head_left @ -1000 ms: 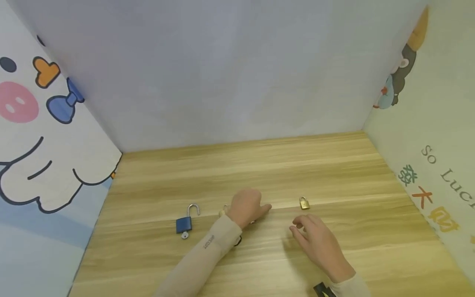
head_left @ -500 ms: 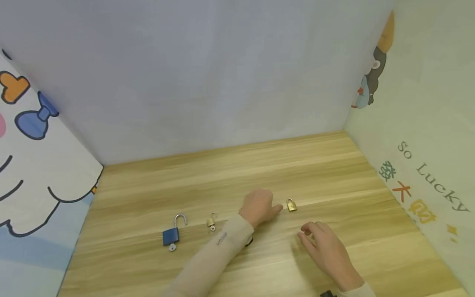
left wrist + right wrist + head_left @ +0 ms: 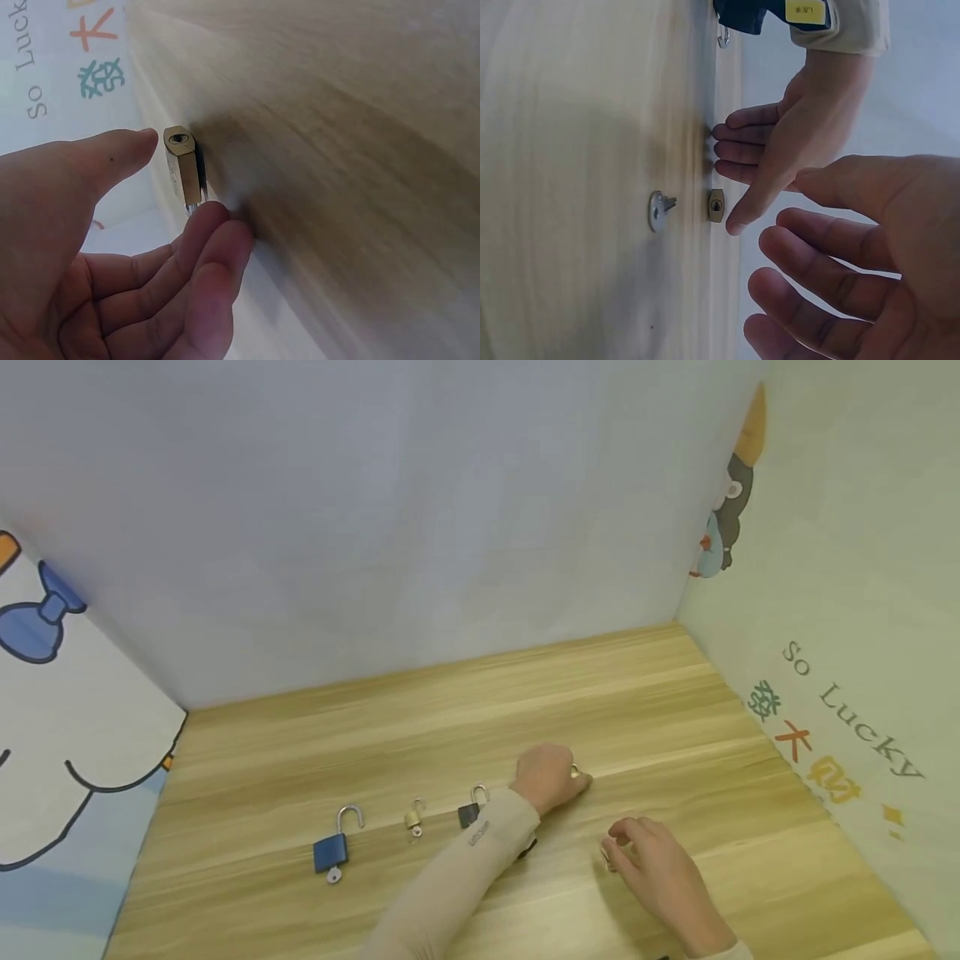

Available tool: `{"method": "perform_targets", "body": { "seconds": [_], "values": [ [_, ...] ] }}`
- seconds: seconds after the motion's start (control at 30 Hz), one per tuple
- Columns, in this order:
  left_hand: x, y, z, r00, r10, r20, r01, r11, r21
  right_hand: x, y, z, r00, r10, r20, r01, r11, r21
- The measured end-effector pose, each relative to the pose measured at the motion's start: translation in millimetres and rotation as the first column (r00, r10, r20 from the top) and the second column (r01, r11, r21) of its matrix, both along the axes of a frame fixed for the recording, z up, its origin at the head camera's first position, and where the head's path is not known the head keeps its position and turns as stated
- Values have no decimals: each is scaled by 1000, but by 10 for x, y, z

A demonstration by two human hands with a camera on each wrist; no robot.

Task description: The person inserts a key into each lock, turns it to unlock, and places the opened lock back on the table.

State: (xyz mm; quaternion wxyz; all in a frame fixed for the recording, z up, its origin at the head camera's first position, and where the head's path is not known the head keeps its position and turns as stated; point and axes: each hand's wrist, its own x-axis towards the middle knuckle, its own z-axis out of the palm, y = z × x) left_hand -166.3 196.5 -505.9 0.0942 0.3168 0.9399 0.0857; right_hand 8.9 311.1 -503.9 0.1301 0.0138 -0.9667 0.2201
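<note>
A small brass padlock [image 3: 184, 165] lies on the wooden table, its keyhole end facing the left wrist camera. My left hand [image 3: 550, 778] reaches around it with thumb and fingers apart; the thumb tip is close to the keyhole end and the fingertips are near the shackle. In the head view the hand hides most of that padlock. My right hand [image 3: 654, 872] hovers above the table with loosely bent fingers and holds nothing. Close to its fingertips in the head view is a silver key [image 3: 658, 211], which lies on the table apart from the hand in the right wrist view.
To the left stand three open-shackled padlocks in a row: a blue one [image 3: 331, 853] and a small brass one [image 3: 412, 819], each with a key in it, and a dark one [image 3: 468, 815] partly behind the left sleeve. Printed walls border the table.
My left hand has moved right to the brass padlock, uncovering the small brass and dark padlocks. The head view has turned right. A key now shows by my right fingertips.
</note>
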Motion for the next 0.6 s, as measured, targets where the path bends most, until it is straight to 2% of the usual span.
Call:
{"method": "perform_targets", "body": {
  "seconds": [0.23,0.47,0.6],
  "values": [
    [-22,78,-46,1000,7,8,-7,1000,2,64,1,-37,993,-62,99,62,998,4],
    [-37,111,-112,999,7,51,-8,1000,24,95,14,-88,992,-76,104,76,997,4],
    [-40,109,-95,996,-2,93,-2,999,43,111,27,-104,990,-87,112,86,996,12]
  ]
}}
